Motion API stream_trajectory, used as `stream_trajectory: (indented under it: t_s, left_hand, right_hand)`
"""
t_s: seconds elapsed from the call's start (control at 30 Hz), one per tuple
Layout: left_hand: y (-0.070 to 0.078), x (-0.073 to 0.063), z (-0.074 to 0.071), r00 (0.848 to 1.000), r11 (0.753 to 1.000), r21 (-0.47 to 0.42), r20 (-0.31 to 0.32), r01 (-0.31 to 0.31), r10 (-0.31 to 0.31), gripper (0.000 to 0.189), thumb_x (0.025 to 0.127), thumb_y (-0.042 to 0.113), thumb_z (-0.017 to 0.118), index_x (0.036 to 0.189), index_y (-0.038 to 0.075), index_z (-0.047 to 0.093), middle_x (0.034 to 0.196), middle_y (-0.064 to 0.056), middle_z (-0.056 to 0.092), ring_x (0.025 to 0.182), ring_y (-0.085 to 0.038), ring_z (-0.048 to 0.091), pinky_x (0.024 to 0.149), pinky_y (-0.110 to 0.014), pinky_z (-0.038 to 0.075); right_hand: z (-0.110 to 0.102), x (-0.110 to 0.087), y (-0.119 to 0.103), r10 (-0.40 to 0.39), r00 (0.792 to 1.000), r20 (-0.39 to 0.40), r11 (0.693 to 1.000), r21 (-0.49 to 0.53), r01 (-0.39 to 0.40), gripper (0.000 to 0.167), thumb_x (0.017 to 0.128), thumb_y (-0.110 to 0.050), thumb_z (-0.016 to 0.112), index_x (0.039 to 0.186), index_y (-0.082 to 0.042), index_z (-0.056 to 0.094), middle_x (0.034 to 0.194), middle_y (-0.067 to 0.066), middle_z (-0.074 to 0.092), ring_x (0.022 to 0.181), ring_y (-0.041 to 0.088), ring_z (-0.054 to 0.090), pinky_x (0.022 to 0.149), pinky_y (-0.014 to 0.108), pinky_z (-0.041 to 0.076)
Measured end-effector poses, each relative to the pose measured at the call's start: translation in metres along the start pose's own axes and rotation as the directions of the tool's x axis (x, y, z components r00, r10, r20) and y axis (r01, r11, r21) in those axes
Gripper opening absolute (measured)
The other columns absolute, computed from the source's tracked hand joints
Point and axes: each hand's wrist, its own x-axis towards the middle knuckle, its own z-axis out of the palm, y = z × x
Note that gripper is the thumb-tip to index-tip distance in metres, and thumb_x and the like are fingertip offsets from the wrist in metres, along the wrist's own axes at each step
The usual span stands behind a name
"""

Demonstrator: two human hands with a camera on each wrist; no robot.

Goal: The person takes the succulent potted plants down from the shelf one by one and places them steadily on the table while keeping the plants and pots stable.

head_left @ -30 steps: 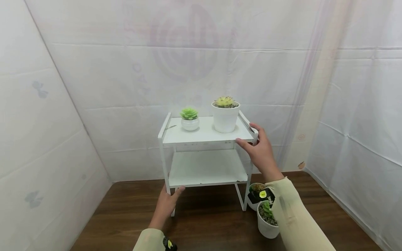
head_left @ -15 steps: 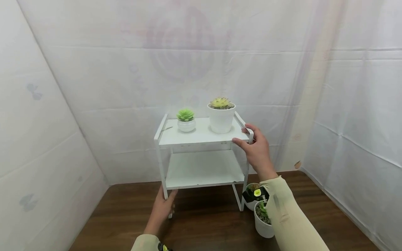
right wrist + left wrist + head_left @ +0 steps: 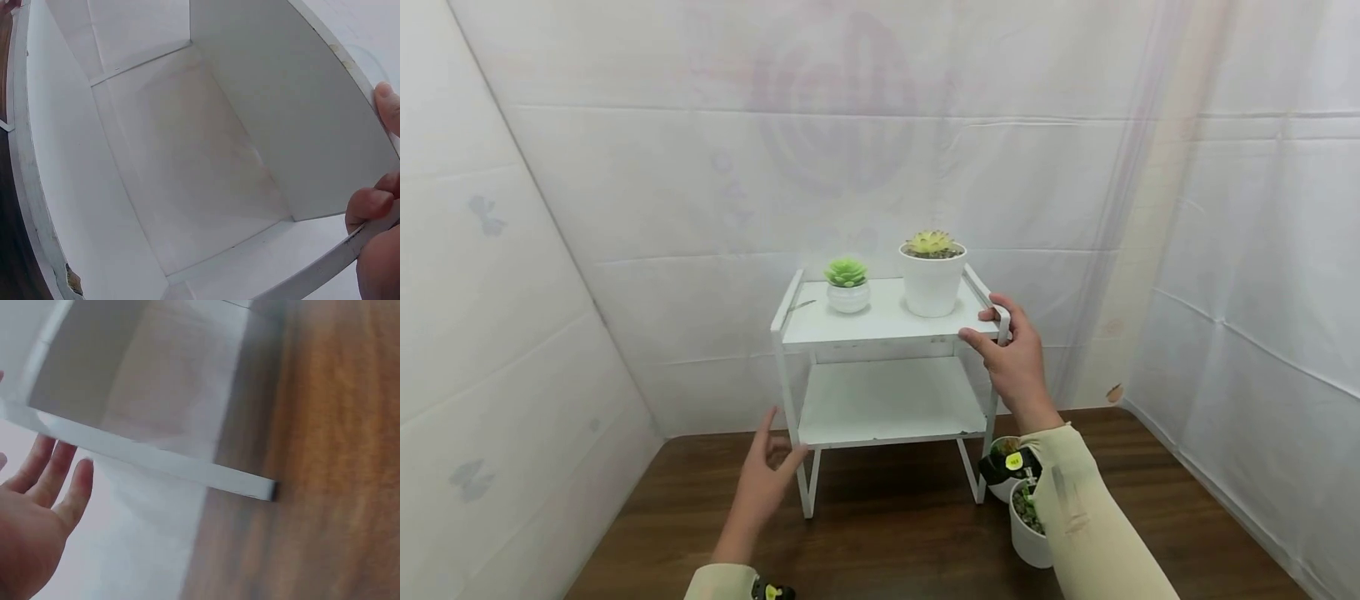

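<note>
A white two-tier shelf stand (image 3: 891, 400) stands on the brown wooden table. My right hand (image 3: 1018, 367) grips its upper right front corner, thumb at the front edge and fingers round the side rail; the right wrist view shows these fingers (image 3: 370, 205) on the frame. My left hand (image 3: 760, 483) is beside the left front leg, fingers spread and holding nothing. In the left wrist view its fingertips are close to the white leg (image 3: 144, 453); contact is unclear. On the top shelf sit a small bright-green succulent (image 3: 848, 287) and a yellow-green succulent in a larger white pot (image 3: 932, 283).
Two more potted plants stand on the table (image 3: 895, 558) by the right legs: a front white pot (image 3: 1030, 537) and another pot (image 3: 1000, 490) behind it, both partly hidden by my right forearm. White sheeting (image 3: 700, 192) encloses the back and sides.
My left hand has let go of the left leg and moved left, its fingers spreading. My right hand stays on the upper corner. The plants keep their places on the shelf.
</note>
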Motion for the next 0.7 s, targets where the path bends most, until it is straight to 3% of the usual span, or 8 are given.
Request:
stream_trajectory:
  t_s: [0.1,0.2,0.47,0.7]
  left_hand:
    - [0.013,-0.002,-0.009,0.999,1.000,-0.010,-0.035,-0.019,0.018,0.078,0.096,0.038,0.060,0.156,0.026,0.013,0.117,-0.011,0.059,0.116,-0.027,0.057,0.099,-0.044,0.046]
    - [0.027,-0.003,-0.017,0.996,0.999,-0.009,-0.081,-0.034,0.033,0.075,0.097,0.038,0.057,0.156,0.029,0.012,0.120,-0.009,0.056,0.113,-0.022,0.055,0.100,-0.042,0.045]
    - [0.059,-0.007,-0.026,0.977,0.997,0.016,-0.198,-0.079,0.081,0.069,0.098,0.033,0.057,0.154,0.034,0.017,0.117,-0.004,0.056,0.099,-0.008,0.054,0.085,-0.013,0.043]
    - [0.081,-0.008,-0.022,0.962,0.980,-0.074,-0.220,-0.184,0.164,0.066,0.097,0.022,0.059,0.152,0.032,0.024,0.105,-0.002,0.057,0.096,-0.003,0.056,0.083,-0.009,0.043]
  right_hand:
    - [0.000,-0.001,0.000,-0.003,1.000,-0.003,1.000,0.001,0.003,0.074,0.080,-0.039,0.078,0.144,-0.023,0.043,0.120,-0.005,0.055,0.065,0.009,0.042,0.058,0.020,0.041]
    - [0.000,-0.001,-0.001,-0.005,1.000,-0.001,1.000,0.001,0.005,0.074,0.081,-0.038,0.077,0.145,-0.025,0.042,0.122,-0.003,0.055,0.067,0.009,0.042,0.059,0.020,0.040]
    - [0.001,-0.001,-0.001,-0.016,1.000,0.003,0.999,0.041,0.016,0.072,0.083,-0.034,0.077,0.145,-0.022,0.042,0.120,-0.002,0.054,0.072,0.008,0.043,0.061,0.019,0.039]
    - [0.002,-0.001,0.002,-0.024,1.000,-0.005,0.999,0.043,0.024,0.072,0.083,-0.035,0.076,0.145,-0.023,0.041,0.121,-0.003,0.054,0.073,0.008,0.044,0.062,0.020,0.039]
